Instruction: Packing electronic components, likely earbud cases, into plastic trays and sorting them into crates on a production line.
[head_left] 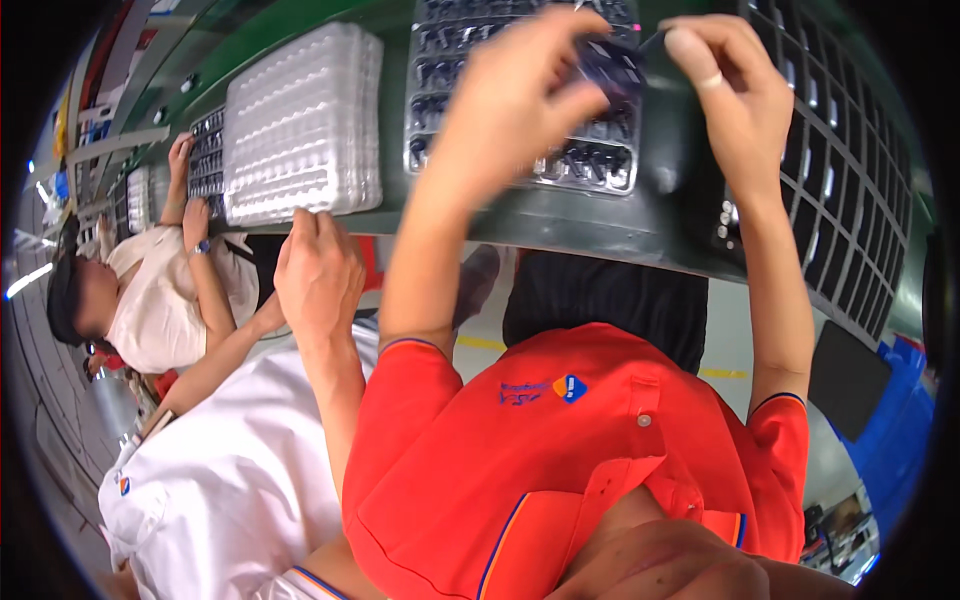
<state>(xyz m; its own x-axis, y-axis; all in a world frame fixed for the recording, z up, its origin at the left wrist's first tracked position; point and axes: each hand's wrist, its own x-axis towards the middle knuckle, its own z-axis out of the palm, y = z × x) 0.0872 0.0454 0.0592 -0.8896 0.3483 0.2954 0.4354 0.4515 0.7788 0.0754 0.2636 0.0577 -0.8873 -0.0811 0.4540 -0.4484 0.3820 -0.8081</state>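
Note:
Over a clear plastic tray [622, 178] filled with several small dark parts, my left hand [525, 110] is raised and blurred by motion. Between its thumb and fingers is a dark, shiny object [612, 68], too smeared to name. To the right, my right hand [738, 95] is closed, with thumb and forefinger pinched together near that object. A thin dark edge shows at its fingertips, but I cannot make out what it grips. One of its fingers has a pale band around it.
Stacked clear trays [300, 125] stand left on the green worktable [590, 222]. A black gridded tray [835, 190] is at the right. Several small shiny pieces [728, 222] lie near the front edge. A co-worker in white [225, 470] sits close at left, a hand [318, 265] by the stack; another person sits beyond.

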